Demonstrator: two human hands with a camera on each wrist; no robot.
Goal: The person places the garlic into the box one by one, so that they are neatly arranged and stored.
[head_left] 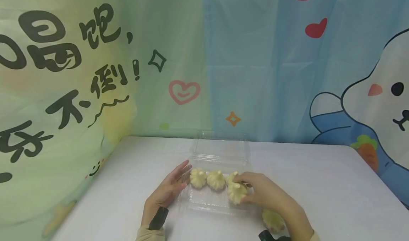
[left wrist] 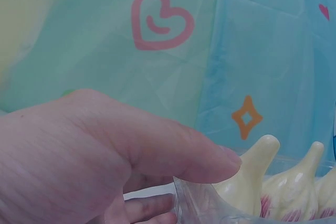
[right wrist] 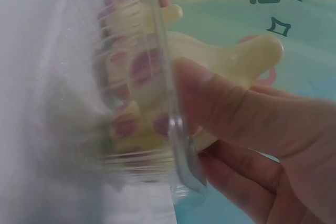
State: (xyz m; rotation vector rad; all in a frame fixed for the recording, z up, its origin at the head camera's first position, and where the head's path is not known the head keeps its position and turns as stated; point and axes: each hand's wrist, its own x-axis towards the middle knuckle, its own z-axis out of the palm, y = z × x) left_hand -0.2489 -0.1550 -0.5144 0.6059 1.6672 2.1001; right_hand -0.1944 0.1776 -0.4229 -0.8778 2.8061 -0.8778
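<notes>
A clear plastic clamshell box [head_left: 207,199] sits on the white table, its lid raised at the back. Along its back row are a garlic bulb [head_left: 198,178] at the left, a second bulb [head_left: 216,180] in the middle and a third bulb [head_left: 231,178] at the right. My right hand [head_left: 268,193] pinches another garlic bulb [head_left: 236,193] between thumb and fingers at the box's front right; the right wrist view shows this bulb [right wrist: 210,56] behind the clear wall. My left hand [head_left: 169,189] rests by the box's left side, fingers extended, thumb [left wrist: 205,161] near the left bulb.
One more garlic bulb [head_left: 273,220] lies on the table [head_left: 319,191] beneath my right forearm. The transparent lid [head_left: 220,147] leans toward the printed curtain [head_left: 243,74] behind the table. Dark wrist straps [head_left: 158,218] are on both wrists.
</notes>
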